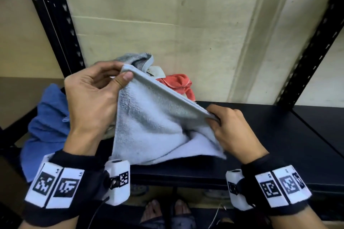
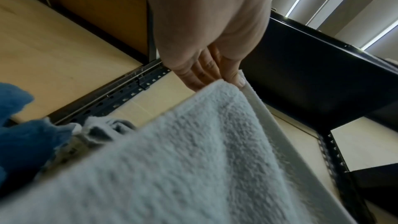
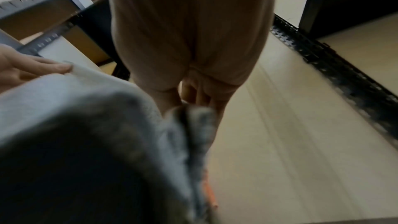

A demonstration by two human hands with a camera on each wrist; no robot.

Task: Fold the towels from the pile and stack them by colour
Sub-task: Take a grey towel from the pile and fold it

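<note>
A light grey towel (image 1: 158, 126) hangs doubled over between my hands above the black shelf (image 1: 279, 145). My left hand (image 1: 122, 76) pinches its upper left corner between thumb and fingers. My right hand (image 1: 214, 119) pinches the other end of the top edge, lower and to the right. The wrist views show the same towel (image 2: 193, 159) (image 3: 86, 125) close up, with the left hand (image 2: 228, 79) and the right hand (image 3: 193, 103) each pinching it. Behind it lies the pile: a grey towel (image 1: 137, 59), a red towel (image 1: 178, 83) and a whitish one (image 1: 156, 72).
A blue towel (image 1: 48, 122) lies crumpled at the left of the shelf. Black slotted uprights (image 1: 55, 24) stand left and right, with a pale wall (image 1: 186, 33) behind. The shelf's dark right half is bare. My feet show below the shelf edge.
</note>
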